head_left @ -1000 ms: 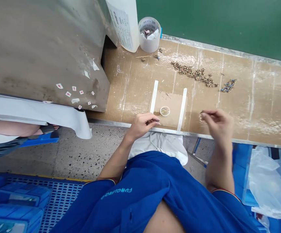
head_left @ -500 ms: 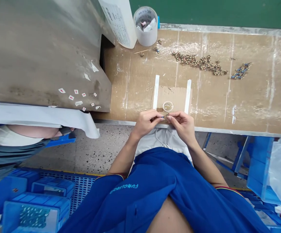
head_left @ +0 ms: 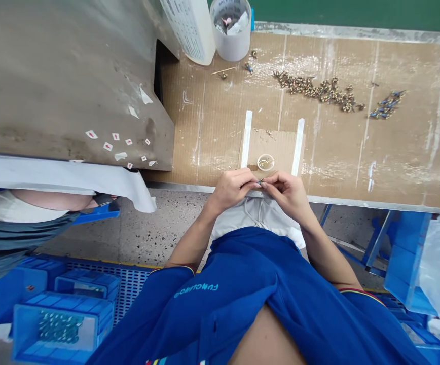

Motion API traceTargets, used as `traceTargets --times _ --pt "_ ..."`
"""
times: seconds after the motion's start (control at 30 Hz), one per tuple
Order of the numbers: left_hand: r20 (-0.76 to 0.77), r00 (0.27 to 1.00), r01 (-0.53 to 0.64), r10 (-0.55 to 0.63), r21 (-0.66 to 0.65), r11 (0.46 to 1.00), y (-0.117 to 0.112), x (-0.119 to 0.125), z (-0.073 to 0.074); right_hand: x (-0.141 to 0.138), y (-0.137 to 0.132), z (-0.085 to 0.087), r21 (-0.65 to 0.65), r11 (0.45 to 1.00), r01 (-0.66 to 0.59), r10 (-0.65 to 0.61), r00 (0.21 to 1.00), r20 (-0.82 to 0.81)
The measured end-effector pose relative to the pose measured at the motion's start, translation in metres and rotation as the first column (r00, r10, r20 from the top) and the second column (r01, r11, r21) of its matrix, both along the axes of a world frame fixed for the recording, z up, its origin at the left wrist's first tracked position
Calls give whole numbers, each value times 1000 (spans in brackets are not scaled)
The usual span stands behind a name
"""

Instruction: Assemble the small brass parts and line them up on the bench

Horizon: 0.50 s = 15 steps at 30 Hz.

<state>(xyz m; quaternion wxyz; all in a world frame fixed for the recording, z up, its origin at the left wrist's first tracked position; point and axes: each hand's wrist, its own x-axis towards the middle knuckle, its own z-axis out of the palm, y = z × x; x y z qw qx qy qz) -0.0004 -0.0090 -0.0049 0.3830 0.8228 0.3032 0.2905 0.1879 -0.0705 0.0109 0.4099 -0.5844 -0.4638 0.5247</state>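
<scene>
I have a tiny blue-tipped metal fitting (head_left: 260, 181) pinched between the fingertips of my left hand (head_left: 233, 190) and right hand (head_left: 286, 195), both closed on it. Its long axis seems to run across between them, though it's too small to be sure, and neither hand is clearly nearer. Just beyond sits a small clear round dish (head_left: 265, 162) on a taped cardboard pad (head_left: 281, 152), with a strewn row of brass fittings (head_left: 315, 90) farther out.

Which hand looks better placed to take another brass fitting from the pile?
Probably the right hand: the pile of brass fittings lies on its side of the bench, beyond it, while the left hand sits further away. Both are pinching a small part together.
</scene>
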Motion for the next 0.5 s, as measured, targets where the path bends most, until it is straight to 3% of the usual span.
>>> traceTargets --times 0.17,0.37,0.5 --pt "77 997 -3 10 -90 996 -2 2 3 3 2 2 -30 997 -67 64 994 -90" --pt "161 985 -29 59 -183 983 -6 0 5 -8 -1 -2 30 1000 -3 5 997 -79" --pt "153 987 -30 58 -176 984 -6 -3 3 -12 -2 -3 32 999 9 -8 999 -53"
